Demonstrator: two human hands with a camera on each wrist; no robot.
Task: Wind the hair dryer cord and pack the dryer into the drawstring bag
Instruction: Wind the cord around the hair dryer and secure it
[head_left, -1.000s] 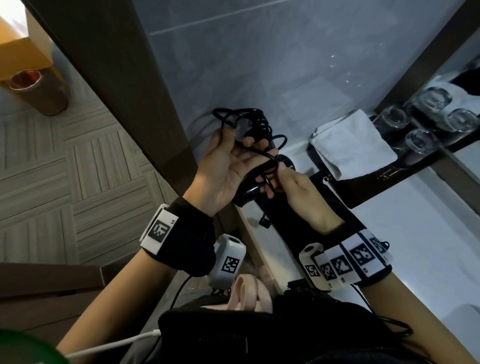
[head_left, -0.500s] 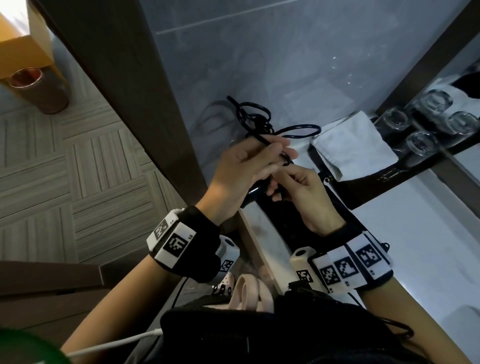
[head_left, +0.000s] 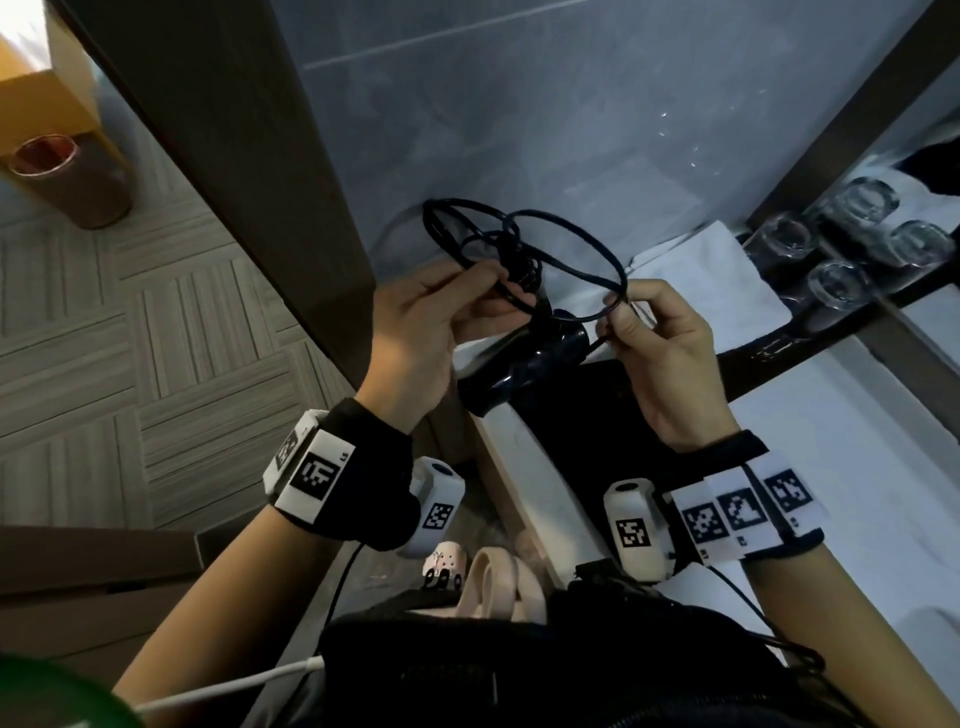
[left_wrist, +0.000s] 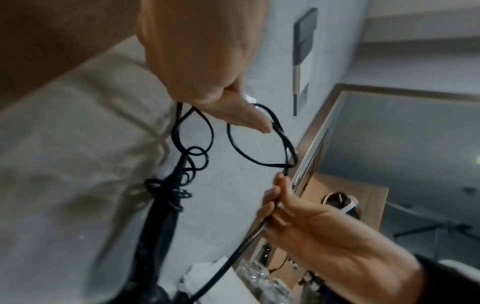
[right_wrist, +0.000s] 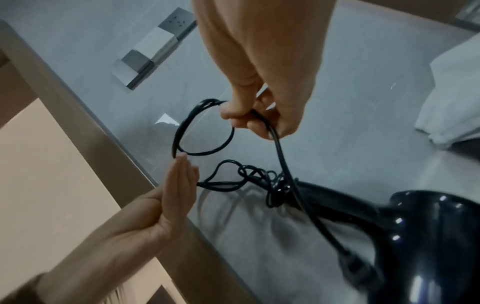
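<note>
A glossy black hair dryer (head_left: 524, 364) hangs over the counter's left end, its handle pointing up toward my left hand (head_left: 493, 291). That hand pinches several loops of the black cord (head_left: 566, 228) between the thumb and straight fingers (right_wrist: 182, 179). My right hand (head_left: 610, 317) pinches the cord (right_wrist: 280, 156) between thumb and forefinger and holds one wide loop out to the right. Below it the cord runs down to the plug (right_wrist: 355, 265). A tangle of small coils (left_wrist: 168, 189) sits at the handle's end. The black drawstring bag (head_left: 587, 415) lies flat on the counter under my hands.
A folded white towel (head_left: 701, 280) lies behind my right hand, with upturned glasses (head_left: 841, 244) beyond it. A dark wooden frame (head_left: 234, 156) stands close on the left. The white counter (head_left: 831, 467) stretches right. Wall sockets (right_wrist: 155, 45) sit on the grey wall.
My hands have moved apart. The right hand has drawn a cord loop out to the right, and the loop is wider than before. The left hand has turned thumb-up on the loops.
</note>
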